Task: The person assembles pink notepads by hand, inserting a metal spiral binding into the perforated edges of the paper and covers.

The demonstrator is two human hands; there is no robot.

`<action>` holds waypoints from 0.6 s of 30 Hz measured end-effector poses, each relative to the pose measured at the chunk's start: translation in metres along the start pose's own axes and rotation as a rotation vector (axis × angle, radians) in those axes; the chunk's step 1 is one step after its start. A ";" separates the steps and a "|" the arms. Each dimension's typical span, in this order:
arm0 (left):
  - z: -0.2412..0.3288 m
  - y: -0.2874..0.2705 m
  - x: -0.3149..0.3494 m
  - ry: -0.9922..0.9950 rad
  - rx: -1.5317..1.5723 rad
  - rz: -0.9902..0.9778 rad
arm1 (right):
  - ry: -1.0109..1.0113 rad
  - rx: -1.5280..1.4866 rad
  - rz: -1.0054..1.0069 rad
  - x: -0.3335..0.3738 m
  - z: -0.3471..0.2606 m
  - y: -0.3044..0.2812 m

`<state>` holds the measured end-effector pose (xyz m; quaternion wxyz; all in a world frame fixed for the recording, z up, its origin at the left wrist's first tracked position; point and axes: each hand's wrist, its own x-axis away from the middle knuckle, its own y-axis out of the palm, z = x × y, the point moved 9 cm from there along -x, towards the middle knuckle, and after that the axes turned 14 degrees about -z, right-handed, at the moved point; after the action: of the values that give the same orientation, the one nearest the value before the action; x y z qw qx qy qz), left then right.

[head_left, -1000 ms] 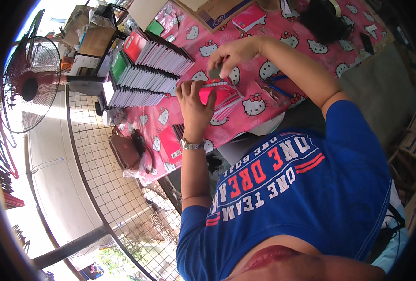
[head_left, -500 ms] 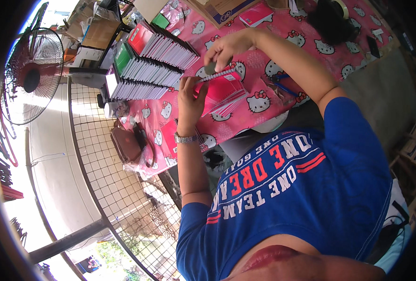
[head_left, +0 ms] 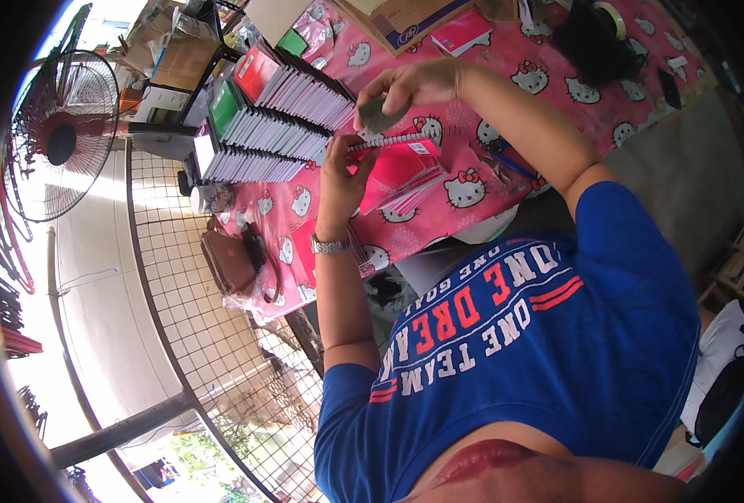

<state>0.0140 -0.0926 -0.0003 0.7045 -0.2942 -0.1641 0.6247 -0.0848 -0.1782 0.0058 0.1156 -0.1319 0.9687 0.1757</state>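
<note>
My left hand grips the left end of a pink spiral-bound notebook, its thumb and fingers closed around the wire-bound edge. The coil spine faces away from me, and the loose pages fan out toward my body. Just beyond the spine, my right hand pinches a flat, dark grey-green piece with a rounded outline; I cannot make out its exact kind. The piece hangs over the left half of the coil, and whether it touches the wire is unclear.
Stacks of spiral notebooks stand at the left of the table with its pink patterned cover. A cardboard box and another pink notebook lie at the far side. Blue-handled pliers rest by my right forearm; a brown bag sits left.
My right hand has shifted a little left and drawn slightly away from the coil. More of the dark piece shows now. My left hand keeps its hold on the notebook.
</note>
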 end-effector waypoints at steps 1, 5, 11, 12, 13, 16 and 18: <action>-0.005 -0.003 0.001 -0.001 0.000 0.007 | -0.083 -0.065 -0.109 -0.002 -0.007 0.014; 0.002 -0.002 -0.007 -0.056 -0.099 -0.008 | 0.559 0.776 0.357 0.062 0.056 -0.089; -0.024 -0.005 0.013 -0.175 0.335 0.174 | 0.747 1.654 1.043 0.209 0.098 -0.063; -0.030 -0.004 0.018 -0.190 0.449 0.230 | 0.659 1.683 1.136 0.210 0.092 -0.027; -0.033 -0.001 0.022 -0.197 0.451 0.240 | 0.601 1.663 1.107 0.206 0.102 0.001; -0.035 0.001 0.030 -0.213 0.408 0.309 | 0.817 1.606 0.866 0.207 0.162 0.057; -0.030 0.004 0.029 -0.120 0.426 0.353 | 0.806 1.492 0.902 0.208 0.164 0.060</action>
<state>0.0335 -0.0701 -0.0297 0.6196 -0.1260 -0.0169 0.7745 -0.2690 -0.1076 -0.1813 -0.2505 0.3103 0.7576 -0.5167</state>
